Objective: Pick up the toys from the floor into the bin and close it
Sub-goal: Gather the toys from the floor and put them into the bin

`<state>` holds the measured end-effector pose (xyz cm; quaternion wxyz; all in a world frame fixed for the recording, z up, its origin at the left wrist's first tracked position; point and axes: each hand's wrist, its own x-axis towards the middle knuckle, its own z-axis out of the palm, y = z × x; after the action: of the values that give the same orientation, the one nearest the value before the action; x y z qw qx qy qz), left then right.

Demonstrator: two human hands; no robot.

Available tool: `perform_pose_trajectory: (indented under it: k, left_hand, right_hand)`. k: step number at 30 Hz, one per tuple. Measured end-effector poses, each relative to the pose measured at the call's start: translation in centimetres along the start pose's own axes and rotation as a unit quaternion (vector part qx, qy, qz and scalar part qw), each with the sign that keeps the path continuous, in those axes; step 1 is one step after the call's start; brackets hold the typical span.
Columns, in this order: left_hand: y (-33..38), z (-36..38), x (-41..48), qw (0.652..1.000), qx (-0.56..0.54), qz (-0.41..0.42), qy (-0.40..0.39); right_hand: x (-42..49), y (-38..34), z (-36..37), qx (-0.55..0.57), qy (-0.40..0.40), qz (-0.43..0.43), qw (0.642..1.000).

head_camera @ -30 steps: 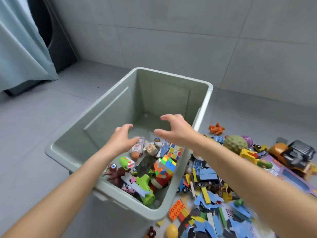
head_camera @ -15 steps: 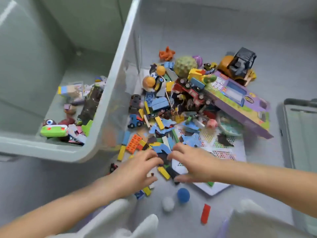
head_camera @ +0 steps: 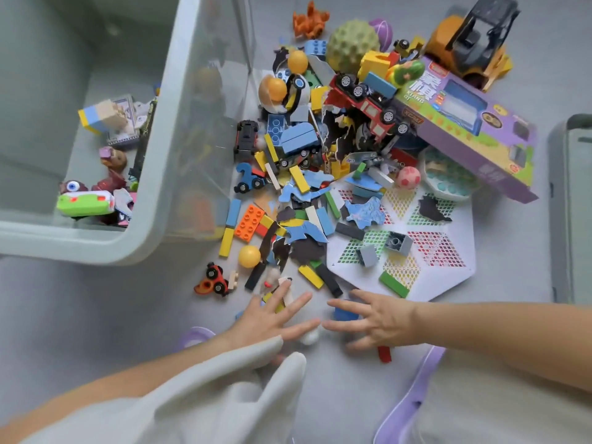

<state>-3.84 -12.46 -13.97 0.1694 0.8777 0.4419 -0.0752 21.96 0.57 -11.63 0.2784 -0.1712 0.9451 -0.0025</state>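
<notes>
Bin: the green bin (head_camera: 153,241) is sitting at the upper left of the frame, open, with only a few toys (head_camera: 86,200) lying in it
Floor: a big pile of toys (head_camera: 307,174) is lying in the middle and upper right, beside the bin
Left hand: the left hand (head_camera: 272,318) is reaching low in the middle, fingers (head_camera: 298,302) spread apart, holding nothing
Right hand: the right hand (head_camera: 378,318) is reaching beside it, fingers apart over a blue block (head_camera: 344,314)
Left to do: most toys are waiting, and the bin is not closed yet
</notes>
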Motion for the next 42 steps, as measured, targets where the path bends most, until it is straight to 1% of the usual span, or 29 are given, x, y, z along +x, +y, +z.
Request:
perform_pose_trajectory:
  k: [3, 7, 9, 11, 13, 14, 17, 20, 21, 23, 24, 26, 27, 28, 30, 31, 32, 34, 35, 36, 37, 39, 40, 42]
  left_hand:
    - [1.4, 0.1, 1.7, 1.000, 0.000, -0.017, 0.011]
    - [1.2, -0.4, 3.4, 0.999, -0.007, -0.022, 0.022]
    - [0.3, -0.4, 3.7, 0.999, -0.004, -0.018, 0.051]
    - [-1.4, -0.6, 3.6, 0.997, -0.008, -0.024, 0.076]
    - [-3.0, -0.3, 2.9, 0.995, 0.003, -0.004, 0.099]
    - [-3.5, 0.0, 2.3, 0.994, 0.014, 0.019, 0.105]
    - [-4.2, 0.3, 0.7, 0.992, 0.048, 0.077, 0.092]
    - [-4.5, 0.0, 0.8, 0.992, 0.062, 0.095, 0.060]
    - [-4.6, -0.1, 1.1, 0.992, 0.060, 0.094, 0.055]
    - [-5.0, -0.3, 1.7, 0.993, 0.049, 0.093, 0.057]
    - [-5.2, -0.3, 1.9, 0.993, 0.046, 0.092, 0.055]
    - [-5.6, -0.2, 2.2, 0.992, 0.052, 0.091, 0.069]
    - [-5.8, -0.1, 2.3, 0.992, 0.056, 0.087, 0.077]
    - [-6.1, -0.1, 2.4, 0.991, 0.058, 0.082, 0.084]
    - [-6.5, -0.8, 2.8, 0.993, 0.051, 0.057, 0.090]
    - [-6.7, -1.4, 3.0, 0.993, 0.048, 0.041, 0.095]
    - [-7.0, -2.0, 3.3, 0.993, 0.048, 0.024, 0.103]
    - [-7.6, -3.3, 3.5, 0.993, 0.056, 0.004, 0.108]
    - [-7.8, -3.7, 3.6, 0.992, 0.062, 0.003, 0.112]
    - [-7.8, -3.8, 3.7, 0.991, 0.067, 0.004, 0.115]
    - [-7.8, -3.9, 3.8, 0.990, 0.073, 0.006, 0.117]
    - [-7.7, -3.8, 4.1, 0.991, 0.080, -0.003, 0.112]
    - [-7.7, -3.8, 4.3, 0.992, 0.070, -0.019, 0.107]
    - [-7.7, -4.1, 4.7, 0.990, 0.005, -0.082, 0.115]
  right_hand:
    - [1.0, 1.1, -0.7, 0.013, -0.004, -0.017, 1.000]
    - [1.4, 1.6, -1.7, 0.048, 0.017, 0.006, 0.999]
    - [1.7, 1.9, -1.8, 0.061, 0.029, 0.014, 0.998]
    - [1.5, 2.2, -1.7, 0.076, 0.062, 0.020, 0.995]
    - [0.9, 1.9, -2.0, 0.092, 0.081, 0.020, 0.992]
    - [0.5, 1.4, -1.9, 0.100, 0.062, 0.014, 0.993]
    - [0.5, -1.0, -1.3, 0.151, -0.069, 0.059, 0.984]
    - [1.5, -2.7, -2.2, 0.171, -0.155, 0.079, 0.970]
    - [1.8, -2.3, -2.0, 0.184, -0.158, 0.100, 0.965]
    - [1.8, -1.2, -2.5, 0.214, -0.115, 0.145, 0.959]
    - [1.7, -0.6, -2.7, 0.208, -0.078, 0.171, 0.960]
    - [1.3, 1.1, -2.4, 0.166, 0.031, 0.203, 0.964]
    - [0.9, 2.2, -2.9, 0.160, 0.087, 0.227, 0.957]
    - [0.4, 3.4, -3.8, 0.166, 0.145, 0.255, 0.941]
    - [-1.3, 5.9, -5.8, 0.172, 0.221, 0.303, 0.911]
    - [-2.1, 6.7, -6.4, 0.179, 0.226, 0.330, 0.899]
    - [-2.7, 7.2, -6.6, 0.190, 0.206, 0.355, 0.892]
    - [-3.2, 7.1, -6.0, 0.218, 0.125, 0.392, 0.885]
    - [-3.1, 6.7, -5.5, 0.236, 0.079, 0.399, 0.882]
    - [-2.8, 6.4, -5.1, 0.254, 0.049, 0.402, 0.878]
    - [-2.5, 6.1, -4.9, 0.269, 0.048, 0.400, 0.875]
    - [-2.0, 6.1, -4.7, 0.281, 0.073, 0.392, 0.873]
    - [-1.7, 6.1, -4.6, 0.283, 0.079, 0.382, 0.876]
    - [-1.0, 6.1, -4.4, 0.284, 0.084, 0.359, 0.885]
